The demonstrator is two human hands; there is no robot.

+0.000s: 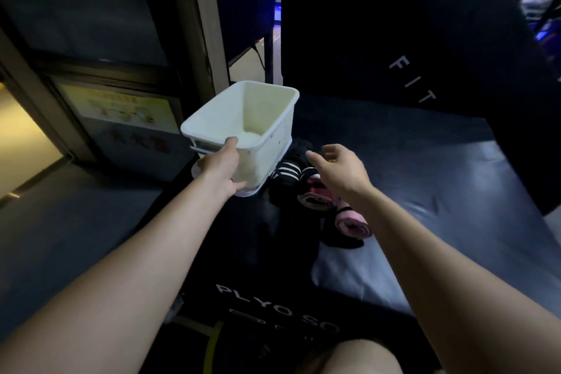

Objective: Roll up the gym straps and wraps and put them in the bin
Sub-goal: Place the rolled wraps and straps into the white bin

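My left hand (223, 168) grips the near wall of a white plastic bin (267, 112), thumb over the rim; the bin is tilted toward me and looks empty. My right hand (338, 168) hovers with loosely spread fingers above a pile of rolled wraps, holding nothing. The pile lies just right of the bin: a black-and-white striped roll (288, 171), a dark red and pink roll (314, 199) and a pink roll (353, 223), with black straps around them.
The pile and bin sit on a black soft plyo box (273, 291) with white lettering. A dark blue mat (440, 167) spreads to the right. A tall black pad (409, 39) stands behind. A door frame (200, 24) and a glass panel are at the left.
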